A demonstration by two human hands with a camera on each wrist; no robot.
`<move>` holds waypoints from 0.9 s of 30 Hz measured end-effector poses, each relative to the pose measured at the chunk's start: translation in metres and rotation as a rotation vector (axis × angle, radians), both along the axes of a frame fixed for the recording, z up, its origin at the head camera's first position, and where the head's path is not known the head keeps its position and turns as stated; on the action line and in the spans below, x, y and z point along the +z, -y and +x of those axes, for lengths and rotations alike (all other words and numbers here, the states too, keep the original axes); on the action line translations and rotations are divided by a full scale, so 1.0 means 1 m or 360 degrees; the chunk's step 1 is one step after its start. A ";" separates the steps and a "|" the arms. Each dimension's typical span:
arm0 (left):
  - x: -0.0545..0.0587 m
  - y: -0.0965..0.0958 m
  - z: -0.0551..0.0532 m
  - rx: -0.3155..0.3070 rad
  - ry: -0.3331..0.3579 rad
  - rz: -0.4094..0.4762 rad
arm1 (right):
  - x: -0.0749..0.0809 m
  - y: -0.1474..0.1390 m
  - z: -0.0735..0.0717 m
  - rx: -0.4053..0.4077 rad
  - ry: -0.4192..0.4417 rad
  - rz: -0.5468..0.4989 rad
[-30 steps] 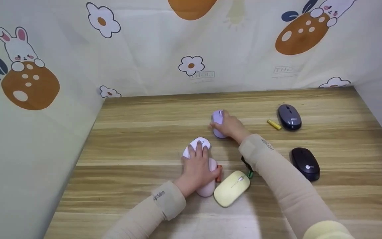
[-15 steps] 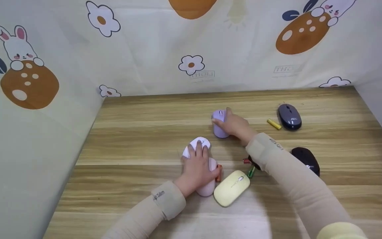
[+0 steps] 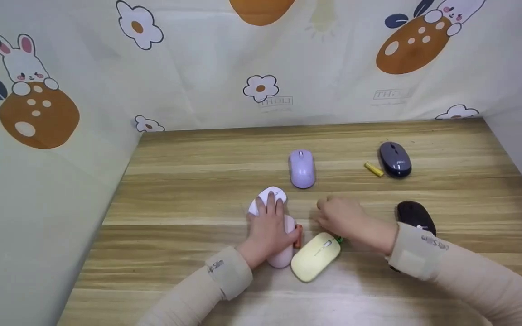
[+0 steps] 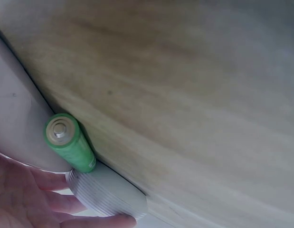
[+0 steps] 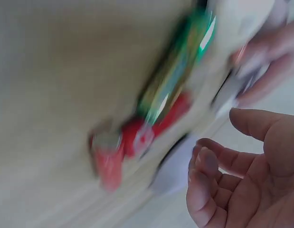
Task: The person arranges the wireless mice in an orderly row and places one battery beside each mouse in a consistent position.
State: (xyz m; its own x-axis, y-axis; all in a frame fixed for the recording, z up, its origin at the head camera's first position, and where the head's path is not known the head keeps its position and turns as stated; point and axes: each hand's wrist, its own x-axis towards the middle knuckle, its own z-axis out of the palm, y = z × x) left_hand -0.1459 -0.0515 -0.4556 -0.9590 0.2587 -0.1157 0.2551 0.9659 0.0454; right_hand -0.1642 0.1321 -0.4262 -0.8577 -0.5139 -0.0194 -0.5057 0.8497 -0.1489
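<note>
My left hand [image 3: 270,231] rests with straight fingers on a white mouse [image 3: 273,194], its palm over a pink mouse [image 3: 282,258]. Its thumb lies by an orange battery [image 3: 298,236]. In the left wrist view a green battery [image 4: 73,145] sits against both mice. My right hand [image 3: 349,222] holds nothing, its fingers loosely bent near a yellow mouse [image 3: 316,257]. Beside it in the right wrist view, somewhat blurred, are another green battery [image 5: 177,71] and red batteries [image 5: 109,161], mostly hidden by the hand in the head view.
A purple mouse [image 3: 302,169] lies at the back middle of the wooden table [image 3: 188,181]. At the right are a grey mouse [image 3: 395,159], a yellow battery [image 3: 373,169] and a black mouse [image 3: 413,215], partly behind the right sleeve. Patterned cloth [image 3: 206,68] walls the back.
My right hand has let go of the purple mouse and moved toward the front right, over the batteries. The purple mouse stays at the back. My left hand has kept its place.
</note>
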 end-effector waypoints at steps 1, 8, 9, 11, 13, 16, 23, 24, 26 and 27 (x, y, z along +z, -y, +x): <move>0.000 0.000 0.000 0.0000 -0.0003 -0.0003 | 0.000 0.000 0.009 0.0061 -0.0019 -0.0011; 0.000 0.002 0.002 0.0014 -0.0017 0.0079 | 0.001 0.003 0.048 0.0462 -0.0007 -0.0063; 0.000 0.002 0.002 0.0013 -0.0010 0.0077 | 0.000 0.003 0.050 0.0494 0.0029 -0.0059; 0.000 0.002 0.001 0.0012 0.0001 0.0072 | -0.002 0.003 0.054 0.0528 0.0090 -0.0052; 0.000 0.002 0.001 0.0006 0.0001 0.0068 | -0.005 0.003 0.055 0.0534 0.0136 -0.0052; 0.000 0.002 0.001 -0.0001 0.0002 0.0049 | -0.009 0.002 0.055 0.0523 0.0190 -0.0059; -0.001 0.002 0.001 -0.0009 -0.0001 0.0037 | -0.011 0.000 0.053 0.0556 0.0234 -0.0055; -0.001 0.002 0.001 -0.0009 -0.0001 0.0039 | -0.010 0.000 0.052 0.0565 0.0236 -0.0058; 0.000 0.001 0.002 -0.0011 -0.0003 0.0039 | -0.009 -0.001 0.051 0.0586 0.0246 -0.0059; 0.000 0.001 0.002 -0.0011 -0.0003 0.0038 | -0.009 -0.001 0.050 0.0598 0.0247 -0.0056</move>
State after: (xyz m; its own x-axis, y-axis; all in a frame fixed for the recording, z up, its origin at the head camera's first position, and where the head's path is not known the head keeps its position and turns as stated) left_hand -0.1440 -0.0528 -0.4556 -0.9573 0.2681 -0.1078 0.2620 0.9627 0.0679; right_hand -0.1142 0.1333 -0.4351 -0.5985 -0.7934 -0.1107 -0.7492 0.6033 -0.2733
